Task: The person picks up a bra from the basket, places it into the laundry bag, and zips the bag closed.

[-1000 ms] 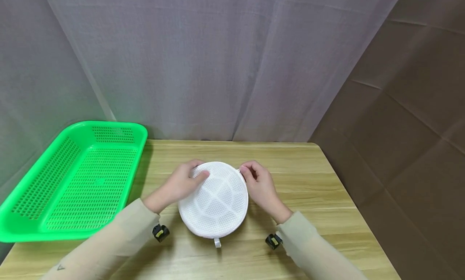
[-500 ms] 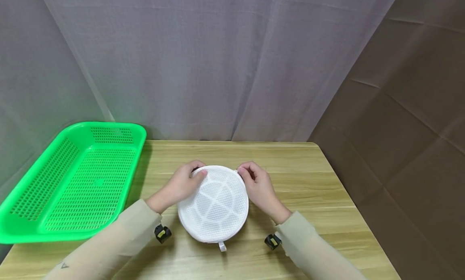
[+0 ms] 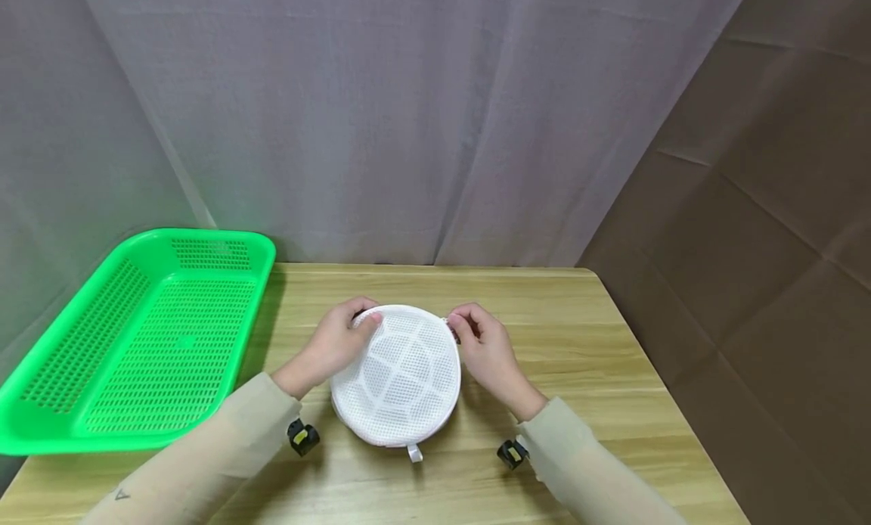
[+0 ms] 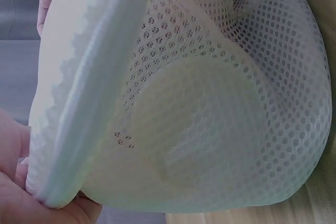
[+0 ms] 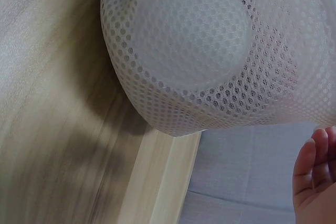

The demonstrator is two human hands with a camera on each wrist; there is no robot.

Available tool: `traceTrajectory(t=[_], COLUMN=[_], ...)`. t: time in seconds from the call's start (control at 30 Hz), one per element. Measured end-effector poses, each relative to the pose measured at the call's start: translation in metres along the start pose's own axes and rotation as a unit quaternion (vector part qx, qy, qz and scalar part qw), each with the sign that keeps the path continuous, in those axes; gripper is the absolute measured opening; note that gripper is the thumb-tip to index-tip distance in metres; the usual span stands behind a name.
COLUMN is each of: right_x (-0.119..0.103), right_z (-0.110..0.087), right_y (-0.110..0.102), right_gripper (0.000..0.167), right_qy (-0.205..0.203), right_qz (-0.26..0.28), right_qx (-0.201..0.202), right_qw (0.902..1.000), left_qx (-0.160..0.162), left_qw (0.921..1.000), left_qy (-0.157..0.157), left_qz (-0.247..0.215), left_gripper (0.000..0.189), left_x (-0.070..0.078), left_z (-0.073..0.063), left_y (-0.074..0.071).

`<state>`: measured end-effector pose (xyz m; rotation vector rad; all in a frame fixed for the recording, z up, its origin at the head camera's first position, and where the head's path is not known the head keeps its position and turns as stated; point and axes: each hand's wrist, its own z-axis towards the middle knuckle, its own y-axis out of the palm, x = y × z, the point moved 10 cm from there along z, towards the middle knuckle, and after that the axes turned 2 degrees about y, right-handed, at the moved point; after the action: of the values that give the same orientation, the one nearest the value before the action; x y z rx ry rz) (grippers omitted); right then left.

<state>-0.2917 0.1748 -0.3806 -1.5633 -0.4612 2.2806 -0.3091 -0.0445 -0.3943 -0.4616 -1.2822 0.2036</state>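
Observation:
A round white mesh laundry bag [image 3: 401, 377] is held up in front of the person, its flat lid facing the head camera. The left hand [image 3: 335, 342] grips its upper left rim, thumb on the lid and fingers behind. At the upper right rim, the right hand [image 3: 486, 349] pinches a small white piece at the edge, mostly covered by its fingertips. A short fabric tab [image 3: 414, 453] hangs from the bottom of the rim. Through the mesh in the left wrist view shows a pale rounded shape [image 4: 202, 124], and the thick rim [image 4: 97, 93] runs beside it.
A green plastic basket [image 3: 267, 283] with perforated walls stands on the left of the wooden table [image 3: 558, 336]. Grey cloth [image 3: 340, 132] hangs behind the table and brown cloth [image 3: 762, 245] on the right. A small black camera [image 3: 303, 437] sits at each wrist.
The bag dips slightly toward the person, then rises again and ends a little further left, its lid turned slightly. Both hands keep their hold at the rim, and the right hand stays almost in place.

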Motion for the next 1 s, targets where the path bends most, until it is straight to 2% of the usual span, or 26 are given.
traceTrajectory(t=[0.27,0.57,0.77,1.0], right_x=[0.003,0.003,-0.001,-0.001], right_z=[-0.001,0.001,0.001,0.0], right_y=[0.0,0.002,0.004,0.005], right_gripper=[0.011,0.01,0.01,0.009], right_qy=[0.007,0.0,-0.015,-0.009], right_qz=[-0.002,0.017,0.022,0.018], right_qx=[-0.002,-0.009,-0.013,-0.018], right_qw=[1.0,0.9998,0.9996,0.9996], left_qx=[0.004,0.022,0.025,0.022], left_qw=[0.9995,0.9949,0.9915,0.9886], left_qy=[-0.029,-0.073,-0.096,-0.113], left_qz=[-0.016,-0.065,-0.084,-0.098], left_gripper=[0.016,0.022,0.024,0.025], left_x=[-0.007,-0.024,-0.029,-0.032], left_z=[-0.001,0.0,-0.002,-0.004], left_y=[0.0,-0.007,-0.008,-0.006])
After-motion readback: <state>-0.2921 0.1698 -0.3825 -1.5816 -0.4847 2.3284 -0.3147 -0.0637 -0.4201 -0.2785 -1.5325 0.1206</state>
